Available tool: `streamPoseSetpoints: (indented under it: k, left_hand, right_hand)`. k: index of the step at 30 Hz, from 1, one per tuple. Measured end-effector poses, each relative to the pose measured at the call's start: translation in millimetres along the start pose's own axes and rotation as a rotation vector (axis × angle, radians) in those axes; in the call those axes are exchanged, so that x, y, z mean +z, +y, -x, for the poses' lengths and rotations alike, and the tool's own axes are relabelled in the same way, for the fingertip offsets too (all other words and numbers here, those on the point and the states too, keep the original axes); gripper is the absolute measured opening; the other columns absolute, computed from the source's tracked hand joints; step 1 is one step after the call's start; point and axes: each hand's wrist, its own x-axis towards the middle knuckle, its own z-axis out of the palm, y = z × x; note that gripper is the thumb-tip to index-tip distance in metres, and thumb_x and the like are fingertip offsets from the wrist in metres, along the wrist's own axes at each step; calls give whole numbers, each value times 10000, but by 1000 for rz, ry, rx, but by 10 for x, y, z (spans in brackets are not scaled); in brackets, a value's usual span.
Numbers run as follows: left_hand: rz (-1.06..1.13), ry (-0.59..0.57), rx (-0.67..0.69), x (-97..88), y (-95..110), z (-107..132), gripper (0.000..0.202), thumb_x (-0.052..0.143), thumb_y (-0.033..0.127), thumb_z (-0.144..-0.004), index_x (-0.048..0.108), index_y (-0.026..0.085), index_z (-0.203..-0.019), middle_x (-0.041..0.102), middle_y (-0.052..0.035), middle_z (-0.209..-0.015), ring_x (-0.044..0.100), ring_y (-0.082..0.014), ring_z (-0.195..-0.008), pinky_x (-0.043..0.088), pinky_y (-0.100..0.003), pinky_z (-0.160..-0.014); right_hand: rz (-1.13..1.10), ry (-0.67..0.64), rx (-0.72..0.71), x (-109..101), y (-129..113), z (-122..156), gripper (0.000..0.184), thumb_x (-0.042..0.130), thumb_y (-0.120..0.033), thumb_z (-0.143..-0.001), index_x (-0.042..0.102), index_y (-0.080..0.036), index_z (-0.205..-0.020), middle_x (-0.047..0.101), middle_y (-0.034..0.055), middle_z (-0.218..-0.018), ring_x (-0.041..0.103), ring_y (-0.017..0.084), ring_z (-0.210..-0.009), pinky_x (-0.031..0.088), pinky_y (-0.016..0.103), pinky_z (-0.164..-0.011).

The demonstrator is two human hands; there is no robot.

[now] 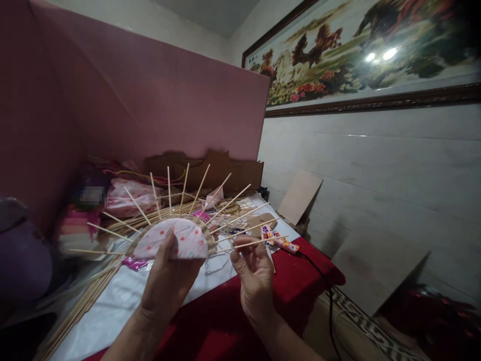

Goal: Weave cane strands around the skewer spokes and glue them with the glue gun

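A half-round piece covered in white cloth with red dots (191,235) is gripped at its lower edge by my left hand (171,273), thumb across the cloth. Thin wooden sticks (184,189) fan out from its curved rim, and twine (210,239) is woven around their bases. My right hand (253,273) is beside the rightmost sticks, its fingers curled and pinched near the lowest one. Whether those fingertips hold the twine or the stick is hard to make out.
A flower-patterned glue gun (280,239) with a black cord lies on the table's red cloth (289,281). Behind are loose sticks, a brown cardboard piece (240,173) and pink dotted fabric (131,195). Boards (300,195) lean against the wall at right.
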Motion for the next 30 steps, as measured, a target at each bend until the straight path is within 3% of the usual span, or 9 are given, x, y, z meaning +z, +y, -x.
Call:
streamPoseSetpoints:
  k: [7,11,14,16,21,30]
  left_hand:
    - [71,0,-106,-7,28,-1,447,430,304,-856,437,238,-1298,666,-86,-1080,563,-207,-1083,451,-359,-913]
    - [549,-87,-376,7,41,11,363,459,332,-830,562,217,-1159,680,-114,-1005,607,-218,-1004,490,-371,-838]
    - [727,-153,-523,-5,48,4,349,445,378,-819,592,223,-1094,683,-86,-914,625,-216,-964,512,-382,-760]
    - [671,-145,-485,-13,53,0,342,430,361,-828,577,238,-1110,684,-78,-901,626,-208,-963,522,-363,-733]
    - [63,22,-80,-4,45,-5,357,440,306,-842,510,253,-1188,670,-93,-1021,586,-217,-1046,515,-356,-784]
    - [-46,35,-38,11,48,16,420,441,314,-851,439,221,-1260,646,-98,-1083,561,-224,-1075,495,-371,-845]
  right_hand:
    - [22,-4,1,-3,7,-20,122,644,-200,-766,602,-223,-879,565,-4,-873,527,135,-800,406,272,-739]
    - [27,26,29,-11,16,-19,178,663,-211,-746,593,-220,-909,565,5,-875,524,138,-778,415,276,-720]
    - [39,26,11,-11,17,-28,152,658,-207,-747,597,-218,-887,565,5,-868,522,140,-777,413,278,-724]
    - [48,21,-7,-10,19,-35,121,651,-205,-752,602,-212,-862,567,6,-860,523,142,-776,411,281,-728]
    - [56,24,16,-19,34,-27,94,644,-217,-761,600,-204,-843,567,4,-841,518,136,-753,405,275,-715]
    - [51,88,15,-20,46,-28,92,641,-228,-768,566,-206,-818,548,-17,-772,496,128,-716,393,256,-685]
